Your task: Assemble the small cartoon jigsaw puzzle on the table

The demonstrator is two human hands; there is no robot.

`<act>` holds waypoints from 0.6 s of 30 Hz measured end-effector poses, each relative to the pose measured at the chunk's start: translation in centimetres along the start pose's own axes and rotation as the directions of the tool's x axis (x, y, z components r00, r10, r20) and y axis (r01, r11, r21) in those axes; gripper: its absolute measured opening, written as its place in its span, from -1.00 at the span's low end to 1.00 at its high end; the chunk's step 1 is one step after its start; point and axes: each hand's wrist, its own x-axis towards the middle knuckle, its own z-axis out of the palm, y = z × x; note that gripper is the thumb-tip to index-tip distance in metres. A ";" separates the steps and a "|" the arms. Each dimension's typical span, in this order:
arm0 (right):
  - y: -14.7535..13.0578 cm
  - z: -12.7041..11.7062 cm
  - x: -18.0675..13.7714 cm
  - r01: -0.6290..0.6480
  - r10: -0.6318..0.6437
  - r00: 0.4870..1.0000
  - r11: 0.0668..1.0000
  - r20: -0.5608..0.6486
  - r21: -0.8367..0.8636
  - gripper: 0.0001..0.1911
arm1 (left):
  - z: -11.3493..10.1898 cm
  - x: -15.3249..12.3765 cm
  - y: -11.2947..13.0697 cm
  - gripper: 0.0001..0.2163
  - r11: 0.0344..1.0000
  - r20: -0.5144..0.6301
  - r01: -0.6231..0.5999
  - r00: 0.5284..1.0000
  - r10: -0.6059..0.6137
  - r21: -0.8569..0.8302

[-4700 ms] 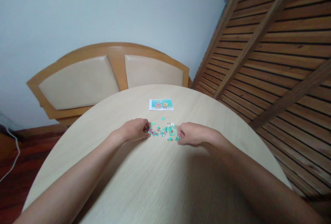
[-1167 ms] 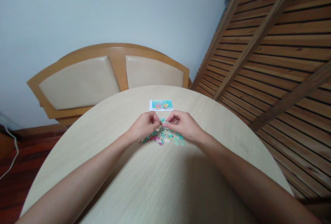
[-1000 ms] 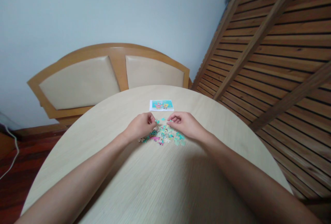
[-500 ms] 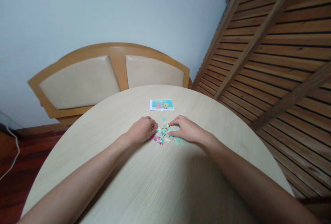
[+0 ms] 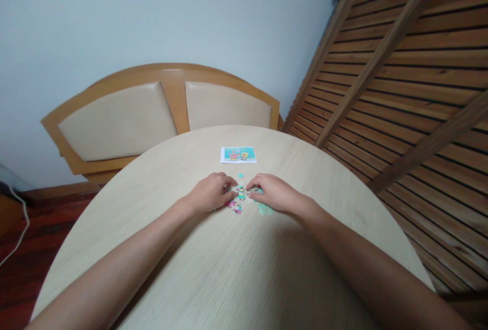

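My left hand and right hand, fingers curled but parted from the thumbs, partly hide the knobbly puzzle pieces. The round table shows fine grain.

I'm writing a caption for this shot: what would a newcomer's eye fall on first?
Probably the left hand and right hand, facing each other among colourful puzzle pieces on the pale table. Beyond them lies a turquoise picture card. Slatted wood fills the view's upper right.
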 end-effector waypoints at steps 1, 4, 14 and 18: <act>0.1 -0.1 0.1 -0.019 0.019 1.000 1.000 -0.010 0.001 -0.81 | 0.1 0.0 0.1 -0.75 0.999 -0.002 -0.025 1.000 0.026 0.024; 0.4 -0.3 0.2 -0.072 0.073 0.997 0.997 -0.037 0.019 -0.79 | 0.6 0.0 0.3 -0.78 0.995 0.004 -0.051 0.999 0.051 0.083; 1.8 0.0 0.6 -0.186 0.186 0.970 0.982 -0.159 0.010 -0.59 | 0.3 0.1 -0.7 -0.73 0.997 -0.080 0.059 0.995 -0.054 0.054; 1.6 0.3 0.5 -0.132 0.133 0.977 0.991 -0.166 0.014 -0.66 | 0.4 0.1 0.0 -0.74 0.999 -0.072 -0.031 0.997 0.034 0.042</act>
